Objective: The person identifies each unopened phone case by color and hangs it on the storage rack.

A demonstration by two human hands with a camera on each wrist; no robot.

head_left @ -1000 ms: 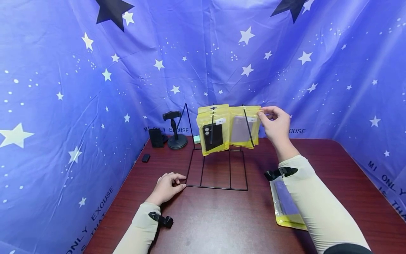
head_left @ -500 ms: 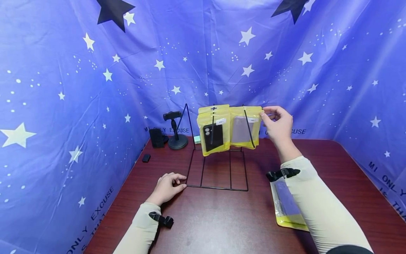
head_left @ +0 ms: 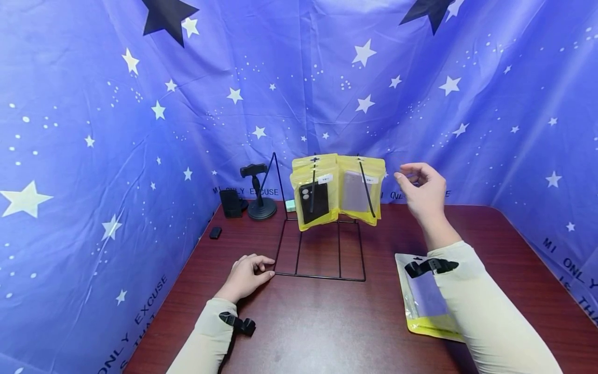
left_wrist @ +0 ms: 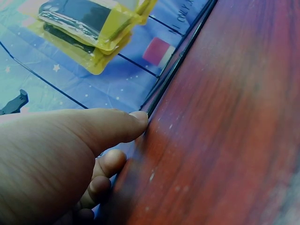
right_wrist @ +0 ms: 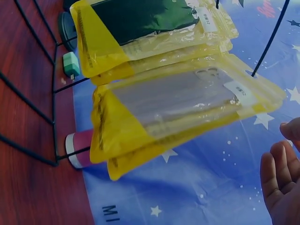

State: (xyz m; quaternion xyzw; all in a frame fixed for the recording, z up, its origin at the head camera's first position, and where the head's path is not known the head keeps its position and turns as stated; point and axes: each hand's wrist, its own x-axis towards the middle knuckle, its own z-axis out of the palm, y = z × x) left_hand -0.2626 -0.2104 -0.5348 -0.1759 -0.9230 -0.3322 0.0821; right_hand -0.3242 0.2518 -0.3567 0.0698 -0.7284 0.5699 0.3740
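Two yellow plastic phone-case pouches hang on the black wire rack, labels unreadable. Right hand hovers beside them, fingers relaxed, holding nothing; left hand rests loosely curled against the rack base. Backdrop reads "ONLY EXCUSE".

head view above, wrist views close

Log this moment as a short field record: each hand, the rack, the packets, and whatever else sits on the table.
left hand: rests on the table, thumb tip touching the wire rack's base
right hand: raised beside the hanging packets, fingers loosely curled, holding nothing
wire rack: black, upright, two hooks
packet with black case: yellow, hangs on the rack's left hook
packet with pale case: hangs on the right hook
flat packet: lies on the table under the right forearm
phone stand: far left corner of the table
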